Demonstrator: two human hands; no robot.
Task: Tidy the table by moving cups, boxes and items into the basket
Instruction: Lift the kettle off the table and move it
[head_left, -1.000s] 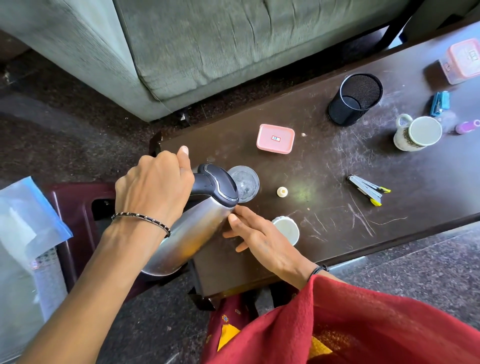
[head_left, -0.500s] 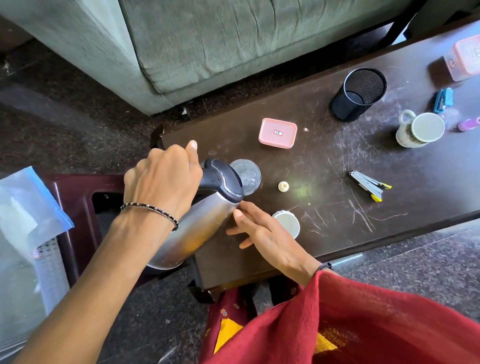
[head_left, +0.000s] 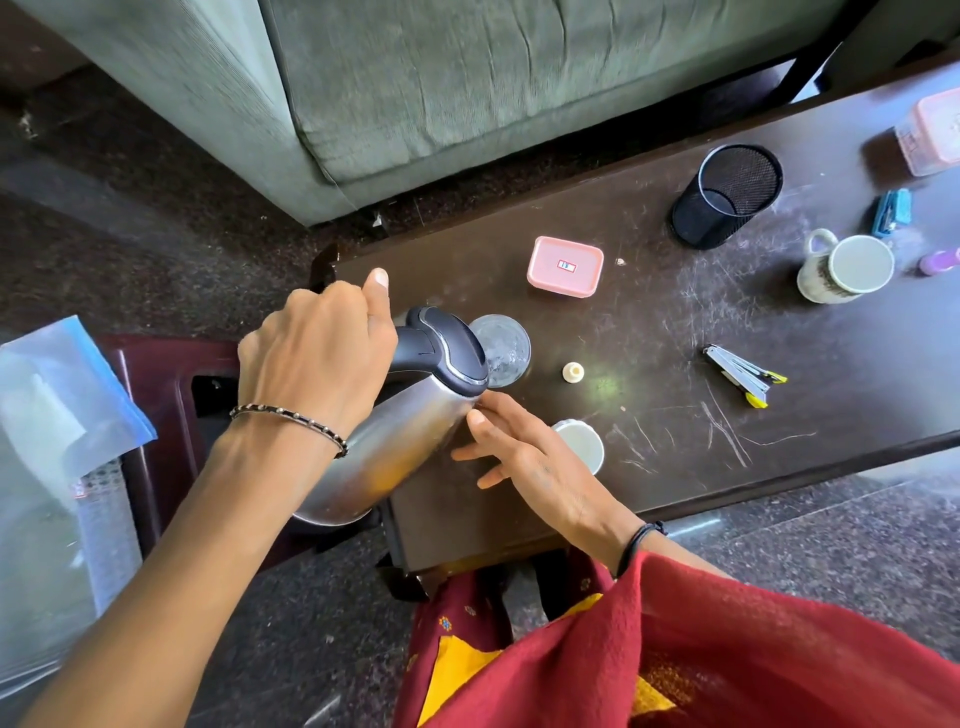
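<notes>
A steel kettle (head_left: 395, 457) with a black lid and handle hangs tilted over the left end of the dark table (head_left: 675, 332), its base above the maroon basket (head_left: 156, 374). My left hand (head_left: 317, 358) grips the kettle's handle. My right hand (head_left: 530, 457) rests with spread fingers against the kettle's side. A clear glass (head_left: 501, 345) stands just past the lid, and a white cup (head_left: 582, 444) shows behind my right hand. Also on the table are a pink box (head_left: 565, 266), a small cream cap (head_left: 572, 371) and a white mug (head_left: 847, 267).
A stapler (head_left: 743, 371), a black mesh holder (head_left: 727, 195), a blue item (head_left: 891, 210), a purple item (head_left: 940, 260) and a second pink box (head_left: 935, 130) lie further right. A grey sofa (head_left: 467, 78) stands behind the table. A plastic bag (head_left: 52, 415) lies left of the basket.
Almost nothing: the kettle and both hands keep their places, and the view has shifted slightly.
</notes>
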